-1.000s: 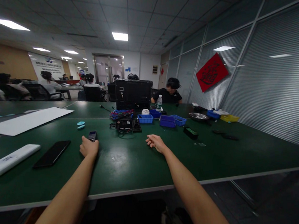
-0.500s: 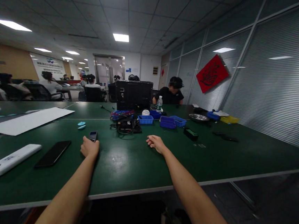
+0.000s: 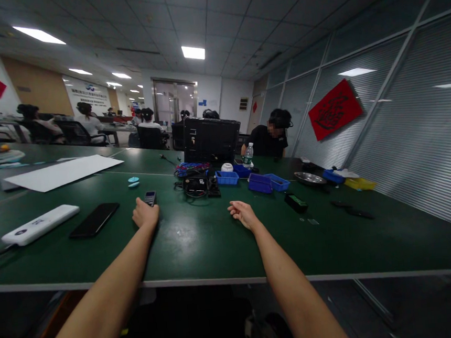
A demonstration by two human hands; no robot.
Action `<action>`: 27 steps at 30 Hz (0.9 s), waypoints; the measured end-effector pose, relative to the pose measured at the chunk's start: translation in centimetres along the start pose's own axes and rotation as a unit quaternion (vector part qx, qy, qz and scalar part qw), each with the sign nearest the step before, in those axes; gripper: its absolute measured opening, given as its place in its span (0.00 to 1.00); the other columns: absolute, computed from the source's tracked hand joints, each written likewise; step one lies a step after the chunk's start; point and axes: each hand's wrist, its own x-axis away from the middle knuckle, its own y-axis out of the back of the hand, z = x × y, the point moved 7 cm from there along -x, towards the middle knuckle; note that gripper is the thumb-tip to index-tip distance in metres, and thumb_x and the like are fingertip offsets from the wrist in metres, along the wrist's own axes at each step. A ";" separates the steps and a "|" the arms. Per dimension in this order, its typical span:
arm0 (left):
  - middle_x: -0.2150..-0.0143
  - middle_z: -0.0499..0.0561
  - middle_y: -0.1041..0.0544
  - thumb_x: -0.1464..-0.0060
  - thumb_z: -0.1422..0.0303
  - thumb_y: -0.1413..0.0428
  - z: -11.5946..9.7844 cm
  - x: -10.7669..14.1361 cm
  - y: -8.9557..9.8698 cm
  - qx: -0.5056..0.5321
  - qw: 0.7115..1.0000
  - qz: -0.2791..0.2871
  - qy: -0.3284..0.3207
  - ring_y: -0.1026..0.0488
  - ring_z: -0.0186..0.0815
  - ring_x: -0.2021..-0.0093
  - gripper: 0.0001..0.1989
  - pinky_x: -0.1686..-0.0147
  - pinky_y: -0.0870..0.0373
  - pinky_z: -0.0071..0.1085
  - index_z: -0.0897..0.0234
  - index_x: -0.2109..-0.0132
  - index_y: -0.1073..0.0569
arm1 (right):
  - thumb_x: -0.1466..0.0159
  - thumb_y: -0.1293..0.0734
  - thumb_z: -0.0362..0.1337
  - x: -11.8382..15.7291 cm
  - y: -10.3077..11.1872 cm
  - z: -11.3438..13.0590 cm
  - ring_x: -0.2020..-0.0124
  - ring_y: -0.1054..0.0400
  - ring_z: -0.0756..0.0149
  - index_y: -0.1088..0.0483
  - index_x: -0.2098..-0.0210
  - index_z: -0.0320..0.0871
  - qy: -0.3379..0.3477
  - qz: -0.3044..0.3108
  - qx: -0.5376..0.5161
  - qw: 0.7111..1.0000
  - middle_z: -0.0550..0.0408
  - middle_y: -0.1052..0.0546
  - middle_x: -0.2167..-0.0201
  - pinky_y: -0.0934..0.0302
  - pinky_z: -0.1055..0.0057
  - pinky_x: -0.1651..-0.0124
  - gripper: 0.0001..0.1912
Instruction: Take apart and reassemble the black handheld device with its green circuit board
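One handheld device is gripped by the left hand; the half-curled right hand looks empty. A slack grip could let the device slip.

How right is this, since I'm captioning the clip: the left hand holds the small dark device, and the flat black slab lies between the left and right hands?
One slip: the flat black slab lies on the other side of the left hand, between it and the long white device, as the head view shows. The left hand does hold the small dark device.
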 end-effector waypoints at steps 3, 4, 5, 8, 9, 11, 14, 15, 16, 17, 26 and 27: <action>0.50 0.67 0.31 0.57 0.63 0.48 0.0 -0.1 -0.1 0.001 1.000 0.001 -0.002 0.34 0.52 0.50 0.37 0.55 0.37 0.43 0.73 0.41 0.48 | 0.47 0.32 0.39 0.1 0.1 0.1 0.79 0.36 0.74 0.33 0.67 0.39 -0.003 -0.009 -0.007 1.000 0.52 0.26 0.75 0.45 0.79 0.81 0.12; 0.50 0.67 0.31 0.57 0.63 0.48 0.0 -0.1 -0.1 0.001 1.000 0.003 -0.002 0.34 0.52 0.50 0.37 0.55 0.37 0.43 0.73 0.41 0.48 | 0.47 0.32 0.39 0.1 0.1 0.1 0.79 0.35 0.74 0.33 0.67 0.39 -0.003 -0.011 -0.011 1.000 0.52 0.26 0.75 0.45 0.79 0.81 0.11; 0.50 0.67 0.31 0.56 0.63 0.48 0.0 -0.1 -0.2 0.001 1.000 0.004 -0.002 0.34 0.51 0.50 0.37 0.55 0.37 0.43 0.73 0.41 0.48 | 0.47 0.32 0.39 0.1 0.2 0.2 0.79 0.35 0.73 0.33 0.67 0.39 -0.002 -0.013 -0.014 1.000 0.52 0.26 0.75 0.44 0.78 0.81 0.11; 0.51 0.67 0.30 0.56 0.63 0.48 0.1 -0.2 -0.3 0.001 1.000 0.001 0.000 0.34 0.51 0.50 0.36 0.55 0.37 0.42 0.73 0.41 0.47 | 0.47 0.32 0.38 0.2 0.2 0.3 0.79 0.35 0.73 0.32 0.67 0.39 -0.001 -0.008 -0.025 1.000 0.52 0.26 0.75 0.44 0.78 0.81 0.10; 0.51 0.67 0.30 0.56 0.63 0.48 0.1 -0.2 -0.3 0.001 1.000 -0.002 0.001 0.34 0.51 0.50 0.36 0.55 0.37 0.42 0.73 0.41 0.47 | 0.47 0.32 0.38 0.1 0.1 0.3 0.79 0.35 0.73 0.32 0.68 0.39 -0.003 -0.005 -0.028 1.000 0.52 0.26 0.75 0.44 0.78 0.81 0.10; 0.51 0.67 0.30 0.56 0.63 0.48 0.2 -0.2 -0.4 0.000 1.000 -0.007 -0.001 0.33 0.51 0.51 0.35 0.55 0.37 0.42 0.74 0.41 0.47 | 0.47 0.32 0.37 0.1 0.1 0.3 0.79 0.35 0.73 0.32 0.68 0.39 -0.009 -0.002 -0.032 0.999 0.52 0.26 0.75 0.45 0.78 0.81 0.10; 0.51 0.67 0.30 0.56 0.63 0.48 0.2 -0.3 -0.4 -0.002 1.000 -0.007 -0.004 0.33 0.51 0.51 0.36 0.55 0.37 0.42 0.74 0.41 0.47 | 0.47 0.33 0.37 0.1 0.2 0.2 0.79 0.35 0.73 0.32 0.67 0.39 -0.017 -0.006 -0.031 0.999 0.52 0.26 0.76 0.44 0.78 0.80 0.09; 0.52 0.67 0.30 0.56 0.63 0.48 0.2 -0.3 -0.4 -0.004 1.000 -0.006 -0.003 0.33 0.51 0.51 0.36 0.55 0.37 0.42 0.74 0.41 0.47 | 0.47 0.33 0.37 0.1 0.2 0.2 0.79 0.35 0.73 0.32 0.67 0.39 -0.018 -0.005 -0.031 0.999 0.52 0.26 0.75 0.44 0.78 0.80 0.09; 0.52 0.67 0.30 0.56 0.63 0.48 0.2 -0.3 -0.4 -0.004 1.000 -0.005 -0.003 0.33 0.51 0.51 0.36 0.56 0.37 0.42 0.74 0.41 0.47 | 0.47 0.33 0.36 0.1 0.2 0.2 0.78 0.35 0.73 0.32 0.67 0.39 -0.018 -0.004 -0.030 0.999 0.51 0.26 0.75 0.44 0.78 0.80 0.09; 0.52 0.67 0.30 0.56 0.63 0.48 0.2 -0.3 -0.4 -0.005 1.000 -0.005 -0.003 0.33 0.51 0.51 0.36 0.56 0.37 0.42 0.74 0.41 0.47 | 0.46 0.33 0.36 0.1 0.2 0.3 0.78 0.35 0.72 0.32 0.67 0.39 -0.018 -0.003 -0.029 0.999 0.51 0.25 0.75 0.44 0.78 0.80 0.09; 0.52 0.67 0.30 0.55 0.63 0.48 0.4 -0.5 -0.7 -0.005 1.000 -0.008 -0.006 0.33 0.50 0.51 0.36 0.56 0.37 0.41 0.74 0.41 0.48 | 0.47 0.33 0.36 0.0 0.3 0.1 0.79 0.35 0.72 0.31 0.67 0.39 -0.014 -0.003 -0.021 1.000 0.51 0.26 0.75 0.45 0.77 0.81 0.08; 0.52 0.67 0.30 0.55 0.63 0.48 0.4 -0.6 -0.8 -0.005 1.000 -0.009 -0.008 0.33 0.50 0.51 0.35 0.56 0.37 0.41 0.74 0.41 0.48 | 0.47 0.33 0.36 -0.1 0.4 0.0 0.79 0.35 0.72 0.31 0.67 0.39 -0.012 -0.003 -0.020 1.000 0.51 0.25 0.75 0.45 0.77 0.81 0.09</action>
